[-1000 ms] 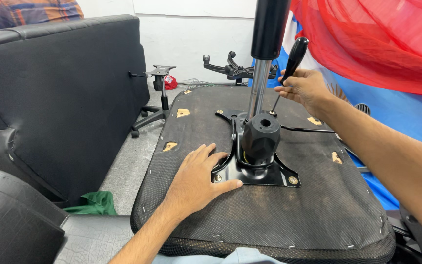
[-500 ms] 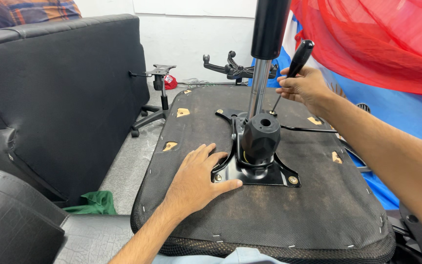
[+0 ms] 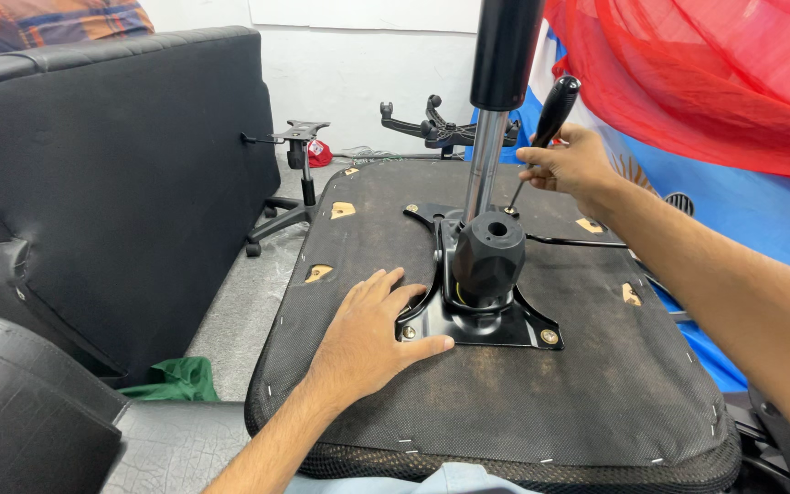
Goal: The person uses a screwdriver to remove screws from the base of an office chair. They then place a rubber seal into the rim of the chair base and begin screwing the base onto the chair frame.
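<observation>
1. Right hand (image 3: 571,166) is gripping a black-handled screwdriver (image 3: 546,128), tip sitting at the black metal mounting plate (image 3: 479,322)
2. Left hand (image 3: 369,331) is lying open and flat on the upturned seat base (image 3: 505,402), touching the plate's near edge, bare fabric lying around it

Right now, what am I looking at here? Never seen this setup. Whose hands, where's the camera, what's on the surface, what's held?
There is no machine: a person works with two bare hands, and the single picture comes from a camera worn on that person's head, looking down.

In front of them lies an office chair seat turned upside down, its black fabric underside facing up. Bolted to its middle is the black metal mounting plate with a chrome and black gas cylinder standing up from it.

The left hand rests flat on the seat, fingers touching the plate's near edge. The right hand grips a black-handled screwdriver, its tip down at a screw on the plate's far side.

To the left stands a black padded chair back. Behind are a chair base on the floor and red cloth.
</observation>
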